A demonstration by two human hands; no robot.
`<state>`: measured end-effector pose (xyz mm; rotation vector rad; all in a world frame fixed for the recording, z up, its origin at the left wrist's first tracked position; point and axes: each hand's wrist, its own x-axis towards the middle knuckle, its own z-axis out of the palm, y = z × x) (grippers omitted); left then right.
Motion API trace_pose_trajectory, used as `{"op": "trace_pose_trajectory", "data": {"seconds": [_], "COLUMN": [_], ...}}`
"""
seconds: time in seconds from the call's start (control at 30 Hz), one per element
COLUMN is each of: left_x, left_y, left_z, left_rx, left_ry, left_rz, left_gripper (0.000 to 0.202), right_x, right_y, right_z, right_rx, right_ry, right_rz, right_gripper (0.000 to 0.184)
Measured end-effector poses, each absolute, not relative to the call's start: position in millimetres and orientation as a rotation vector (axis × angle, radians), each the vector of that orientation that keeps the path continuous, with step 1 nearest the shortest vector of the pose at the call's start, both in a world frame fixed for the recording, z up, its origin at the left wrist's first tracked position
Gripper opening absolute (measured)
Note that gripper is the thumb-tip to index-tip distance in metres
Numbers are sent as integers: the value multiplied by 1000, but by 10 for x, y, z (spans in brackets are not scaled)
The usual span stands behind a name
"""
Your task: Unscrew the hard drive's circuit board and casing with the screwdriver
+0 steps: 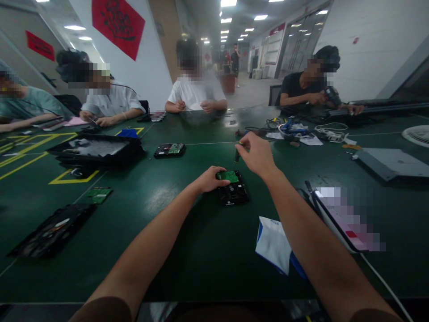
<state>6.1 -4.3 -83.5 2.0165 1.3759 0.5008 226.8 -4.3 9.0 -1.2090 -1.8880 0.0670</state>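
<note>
A black hard drive (233,194) with a green circuit board (230,177) lies on the table in front of me. My left hand (211,180) grips its left side, thumb resting near the board and fingers at the far edge. Above the drive's far right part, my right hand (258,154) pinches a small dark screwdriver (237,155) by the top of its handle. The screwdriver stands nearly upright, shaft down; whether its tip sits in a screw is too small to tell.
Another hard drive (169,150) lies farther left. An opened black drive casing (53,230) and a loose green board (99,194) are at left, near a black tray (97,147). A white-and-blue packet (274,245), a tablet-like device (342,219) and cables (295,129) lie right. Several people sit opposite.
</note>
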Motion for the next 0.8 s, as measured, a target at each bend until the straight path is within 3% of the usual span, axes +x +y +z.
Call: {"op": "trace_pose_trajectory", "data": {"seconds": [0.8], "left_x": [31], "left_y": [-32], "left_z": [-858], "left_rx": [2064], "left_ry": [1356], "left_rz": [482], "left_gripper": [80], "right_x": [2260], "right_y": [-29], "right_z": [74], "right_rx": [-1209], "right_ry": [-1892], "right_rz": [95], "right_gripper": [9]}}
